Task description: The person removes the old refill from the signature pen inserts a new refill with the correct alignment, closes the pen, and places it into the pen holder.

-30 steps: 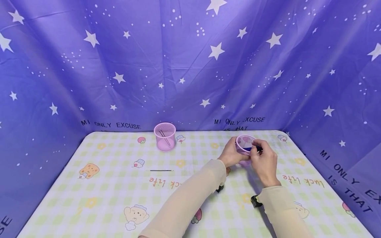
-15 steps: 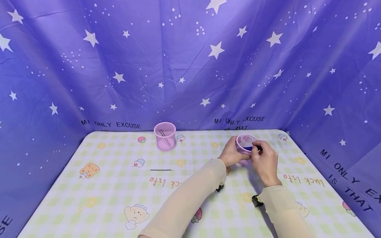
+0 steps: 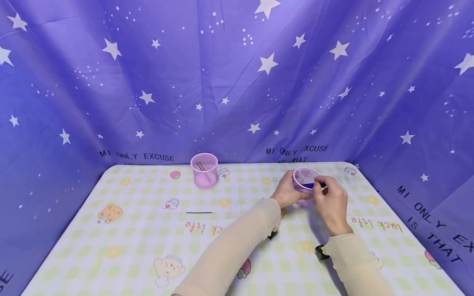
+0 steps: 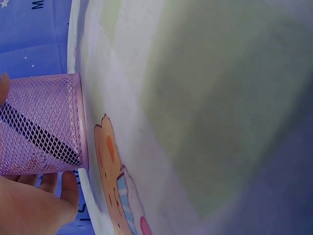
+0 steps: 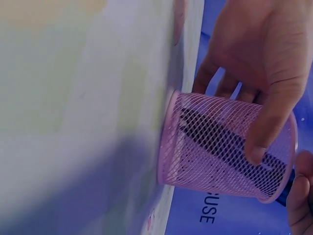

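Note:
A pink mesh pen cup (image 3: 304,200) stands upright at the right of the table. My left hand (image 3: 287,190) grips it from the left, with the thumb (image 5: 266,129) across its near wall. Inside, a dark blue and black pen (image 5: 230,147) leans on a slant, seen through the mesh. My right hand (image 3: 332,205) pinches the pen's upper end at the rim; those fingertips (image 5: 299,193) show at the edge of the right wrist view. A second pink mesh cup (image 3: 205,181) at the back holds thin dark sticks. A thin dark stick (image 3: 200,212) lies on the table.
A checked cloth with cartoon prints covers the table (image 3: 129,242). Purple star-patterned curtains (image 3: 207,82) hang close behind its back edge and along both sides. Both sleeved forearms cross the front of the table.
My right hand has shifted very slightly right and toward me, still pinching the pen. The left hand and both cups have stayed in place; the head view tilts slightly.

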Available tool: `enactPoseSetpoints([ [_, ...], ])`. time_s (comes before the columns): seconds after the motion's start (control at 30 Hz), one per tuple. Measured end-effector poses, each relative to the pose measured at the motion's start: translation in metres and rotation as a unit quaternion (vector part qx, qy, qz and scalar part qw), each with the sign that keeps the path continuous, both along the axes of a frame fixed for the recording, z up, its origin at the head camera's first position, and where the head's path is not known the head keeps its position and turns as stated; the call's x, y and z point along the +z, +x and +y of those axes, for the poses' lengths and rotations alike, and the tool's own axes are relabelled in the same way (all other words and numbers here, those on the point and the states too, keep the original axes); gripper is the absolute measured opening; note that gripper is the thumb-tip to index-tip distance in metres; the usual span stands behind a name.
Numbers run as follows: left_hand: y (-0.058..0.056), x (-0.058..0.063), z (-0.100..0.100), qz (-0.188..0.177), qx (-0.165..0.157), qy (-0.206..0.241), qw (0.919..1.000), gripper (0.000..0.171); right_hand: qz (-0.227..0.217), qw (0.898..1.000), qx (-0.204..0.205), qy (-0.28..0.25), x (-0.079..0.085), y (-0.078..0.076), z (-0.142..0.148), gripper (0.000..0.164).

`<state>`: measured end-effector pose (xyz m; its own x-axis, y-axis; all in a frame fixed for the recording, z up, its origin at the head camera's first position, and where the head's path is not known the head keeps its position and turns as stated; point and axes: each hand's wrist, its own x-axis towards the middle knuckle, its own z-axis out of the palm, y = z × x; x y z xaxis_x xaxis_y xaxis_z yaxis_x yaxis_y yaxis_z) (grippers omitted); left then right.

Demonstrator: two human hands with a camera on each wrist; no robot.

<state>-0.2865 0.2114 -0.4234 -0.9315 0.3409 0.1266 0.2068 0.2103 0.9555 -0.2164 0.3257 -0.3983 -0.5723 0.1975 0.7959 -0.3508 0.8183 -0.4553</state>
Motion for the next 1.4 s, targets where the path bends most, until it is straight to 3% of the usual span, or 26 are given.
enactPoseSetpoints([
  [0.17, 0.0, 0.0, -0.003, 0.026, -0.005, -0.028, 0.9993, 0.079, 0.011, 1.0, 0.006, 0.006, 0.004, 0.004, -0.003, 0.015],
  [0.33, 0.0, 0.003, -0.009, 0.067, -0.02, -0.1, 0.9925, 0.081, 0.018, 1.0, 0.014, 0.019, 0.01, 0.007, -0.005, 0.014],
  [0.5, -0.001, 0.009, -0.023, 0.099, -0.024, -0.216, 0.9711, 0.086, 0.022, 0.999, 0.021, 0.036, 0.013, 0.01, -0.009, 0.014],
  [0.63, -0.002, 0.016, -0.038, 0.118, -0.042, -0.274, 0.9535, 0.085, 0.023, 0.998, 0.022, 0.051, 0.015, 0.013, -0.012, 0.016],
  [0.97, 0.006, 0.037, -0.073, 0.189, -0.088, -0.332, 0.9201, 0.087, 0.023, 0.994, 0.041, 0.094, 0.02, 0.016, -0.02, 0.017],
  [1.23, 0.017, 0.048, -0.102, 0.253, -0.088, -0.35, 0.8974, 0.079, 0.015, 0.991, 0.056, 0.118, 0.024, 0.021, -0.027, 0.019],
  [1.4, 0.023, 0.052, -0.119, 0.283, -0.079, -0.353, 0.8884, 0.077, 0.007, 0.99, 0.063, 0.128, 0.027, 0.023, -0.03, 0.023],
])
